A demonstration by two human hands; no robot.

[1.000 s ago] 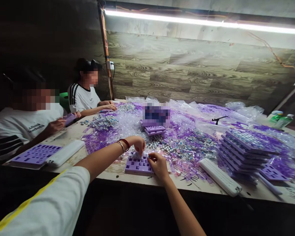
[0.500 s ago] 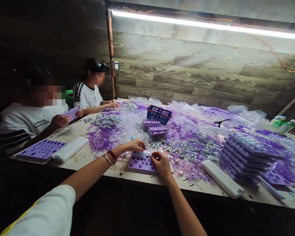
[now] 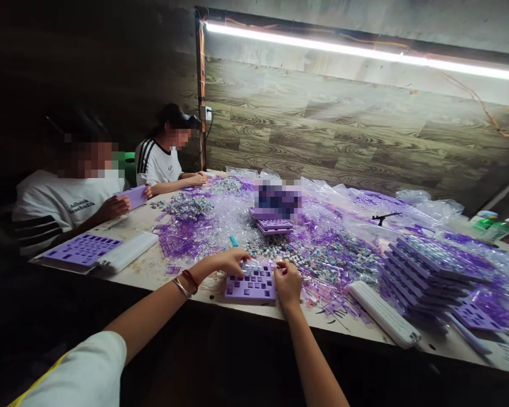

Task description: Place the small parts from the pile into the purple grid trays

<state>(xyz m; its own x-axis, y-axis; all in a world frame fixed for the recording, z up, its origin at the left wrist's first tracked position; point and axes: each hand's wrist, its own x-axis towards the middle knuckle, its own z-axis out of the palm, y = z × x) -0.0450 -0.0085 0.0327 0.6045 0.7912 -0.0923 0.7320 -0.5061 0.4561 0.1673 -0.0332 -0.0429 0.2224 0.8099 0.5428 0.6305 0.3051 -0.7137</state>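
Observation:
A light purple panel with rows of square cut-outs (image 3: 251, 292) lies flat at the near table edge, small clear pieces along its far rows. My left hand (image 3: 232, 261) reaches over its far left corner, thumb and fingers bent down at the clear pieces; what they grip is too small to make out. At the far right corner my right hand (image 3: 289, 278) is closed in a pinch, its fingertips hiding any small part. Beyond the hands lies a heap of small white and blue parts (image 3: 275, 247), with a turquoise stick (image 3: 234, 241) beside it.
Two purple panels (image 3: 275, 225) are stacked behind the heap. A tall stack of filled panels (image 3: 428, 277) stands right, near a white bar-shaped case (image 3: 384, 314). Another white case (image 3: 129, 251) and panel (image 3: 82, 249) lie left, by a co-worker holding a panel (image 3: 133, 196).
My left hand has drawn back toward the panel, uncovering the turquoise stick. My right hand has shifted right, off the panel's top to its corner. The whole view has swung slightly left.

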